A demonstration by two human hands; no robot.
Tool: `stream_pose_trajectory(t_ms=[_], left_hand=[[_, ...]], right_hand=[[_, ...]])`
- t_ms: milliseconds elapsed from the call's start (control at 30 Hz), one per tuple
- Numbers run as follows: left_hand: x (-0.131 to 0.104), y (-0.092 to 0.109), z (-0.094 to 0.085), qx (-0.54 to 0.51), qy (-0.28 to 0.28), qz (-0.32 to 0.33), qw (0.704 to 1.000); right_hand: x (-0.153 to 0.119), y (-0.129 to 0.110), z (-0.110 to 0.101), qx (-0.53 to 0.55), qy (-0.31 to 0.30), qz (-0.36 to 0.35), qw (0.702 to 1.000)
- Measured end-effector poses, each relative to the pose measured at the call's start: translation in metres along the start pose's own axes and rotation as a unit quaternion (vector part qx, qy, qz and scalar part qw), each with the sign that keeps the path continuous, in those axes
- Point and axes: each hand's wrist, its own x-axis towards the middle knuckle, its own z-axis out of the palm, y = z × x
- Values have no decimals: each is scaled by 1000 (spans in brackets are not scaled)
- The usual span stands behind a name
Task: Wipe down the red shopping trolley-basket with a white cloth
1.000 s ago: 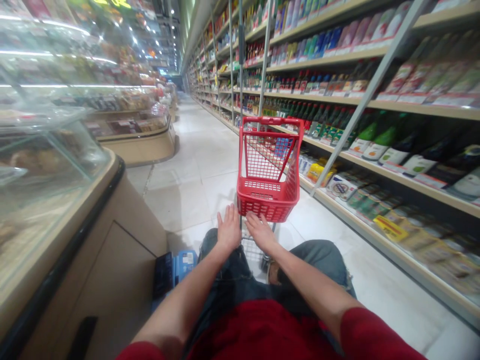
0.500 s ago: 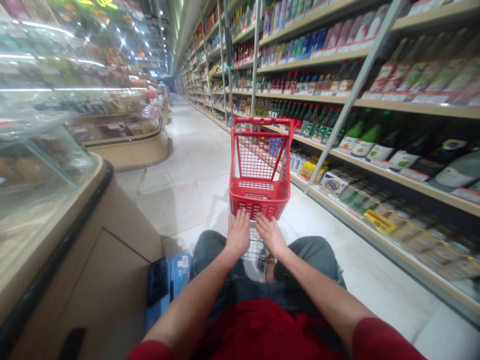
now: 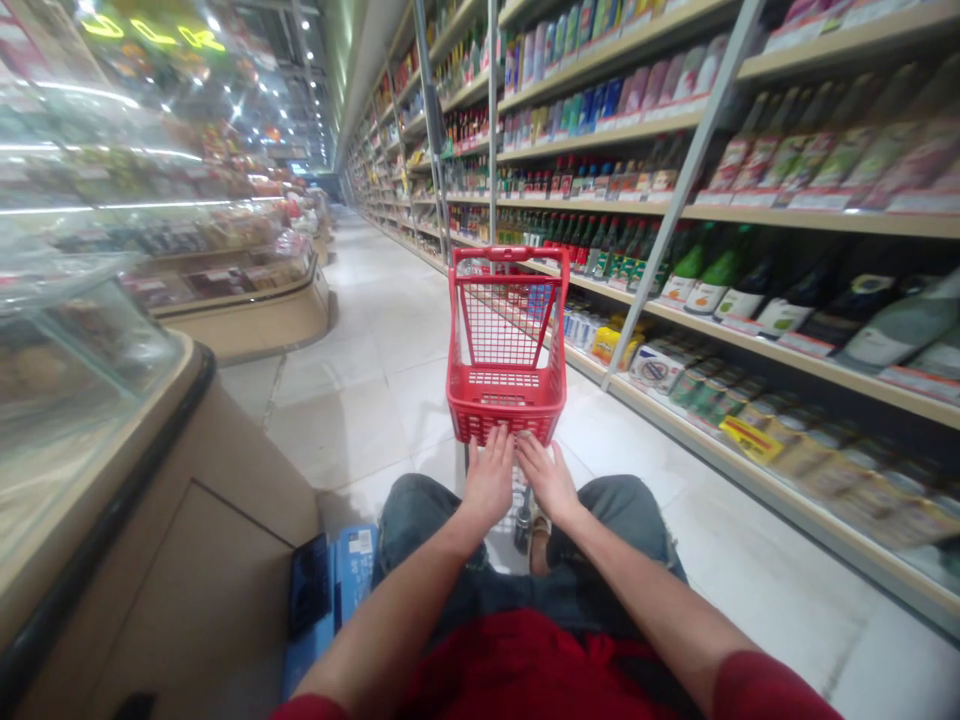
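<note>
The stocked shelving (image 3: pixel 795 216) on the right is being shown a little farther left than half a second ago, and at the upper left more of the yellow lit sign (image 3: pixel 154 32) is being brought into view. The red cart (image 3: pixel 506 406), placed on the pale floor just ahead of the person's knees, is likewise being seen farther left. It is being kept upright, its tall axis running up the view, with its basket's near wall being turned toward the person and its handle bar (image 3: pixel 510 254) being shown at the top, beyond that wall. Along the wall's lower edge, both hands are being held farther right than before, and the gap between them is being narrowed. The left hand (image 3: pixel 489 485) is being stretched out palm down, its fingers lying close together with the thumb side near the other hand; the right hand (image 3: pixel 550 485) is being laid just beside it, its fingers slightly spread. The fingertips are being brought right up to the basket, but whether it is being touched or gripped cannot be told.
</note>
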Motion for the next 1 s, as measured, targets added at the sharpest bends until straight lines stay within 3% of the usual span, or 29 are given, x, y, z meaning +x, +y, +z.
stream_pose_trajectory(t_ms=[233, 433, 500, 733, 900, 1000], left_hand=[[10, 14, -5, 5, 28, 24, 999], [11, 23, -3, 11, 20, 69, 997], [9, 22, -1, 10, 17, 79, 997], [15, 22, -8, 7, 29, 60, 998], [17, 22, -9, 14, 33, 76, 996], [23, 4, -13, 12, 47, 36, 998]], right_hand=[[8, 17, -31, -7, 75, 58, 995], [-10, 17, -1, -28, 37, 55, 997], [-16, 14, -1, -29, 37, 54, 997], [-3, 26, -42, -34, 99, 95, 990], [-12, 23, -23, -13, -9, 111, 994], [-15, 18, -25, 0, -2, 95, 996]])
